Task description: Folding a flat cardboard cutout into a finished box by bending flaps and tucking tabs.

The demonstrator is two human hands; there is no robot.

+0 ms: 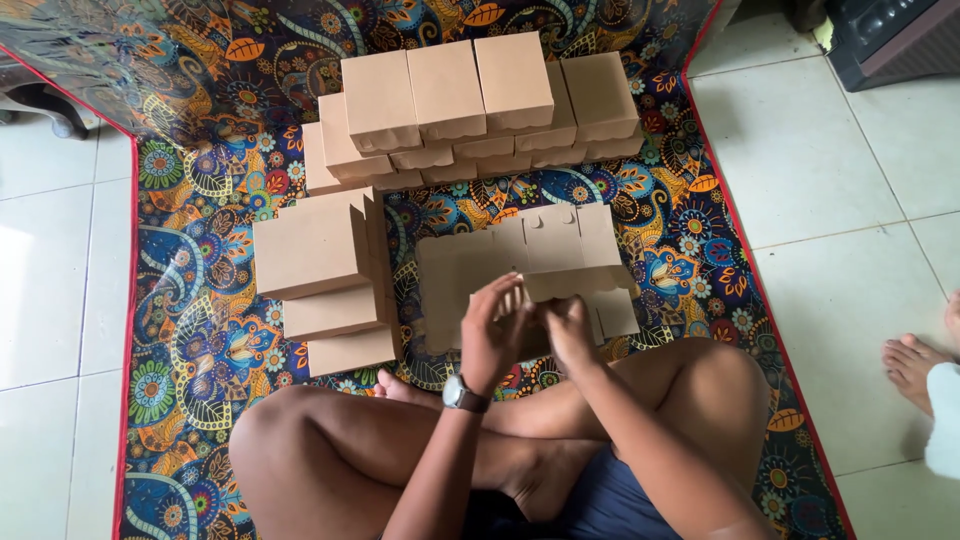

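We see our left hand [492, 335], with a watch [463, 394] on its wrist, and our right hand [568, 330] meeting over the near edge of an unfolded cardboard box blank [520, 265], which lies flat on the patterned mat [200, 330] just beyond our crossed legs. Both hands curl their fingers onto the blank's near flaps; how firmly the left one grips is hard to tell, since its back faces us. The blank is matte brown card, thin, with straight creases and small scalloped tabs along its edges. To the left, a stack of folded boxes [320, 275] steps down toward us, plain and square-cornered, close beside the blank's left edge. Farther off, a row of finished boxes [470, 100] stands in two layers, their lids ending in wavy lips. The mat is glossy cloth, crowded with paisley and flowers, and bound in red. Pale floor tiles [840, 150] spread smooth on both sides; to the right of the blank a strip of mat lies open, and at the far right edge another person's foot [915, 360] rests on the tiles.
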